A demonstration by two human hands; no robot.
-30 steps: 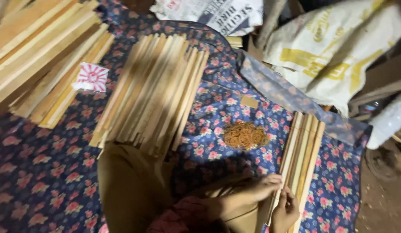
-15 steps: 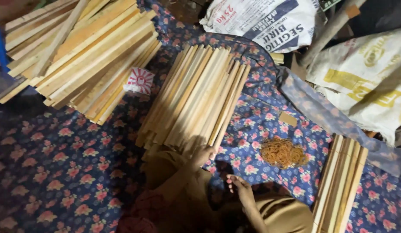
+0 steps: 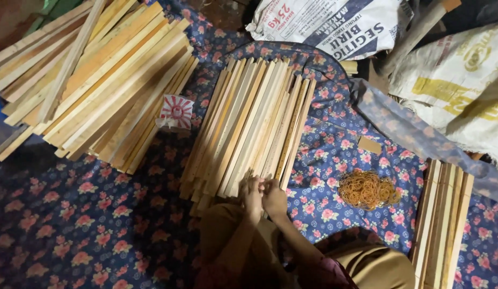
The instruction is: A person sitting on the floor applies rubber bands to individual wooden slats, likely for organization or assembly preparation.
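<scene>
- A big stack of wooden slats (image 3: 93, 80) lies at the floral cloth's (image 3: 72, 225) upper left edge, a small red-and-white packet (image 3: 175, 111) beside it.
- Left hand (image 3: 252, 190) and right hand (image 3: 274, 197), fingers curled, grip the middle slat pile's (image 3: 249, 123) near ends; a careless tug could likely topple slats.
- Rubber bands (image 3: 366, 189) sit right; white printed sacks (image 3: 334, 24) top right.

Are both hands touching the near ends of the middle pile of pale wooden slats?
Touching. The head view shows the left hand and right hand resting on the near ends of the middle pile of pale wooden slats.
</scene>
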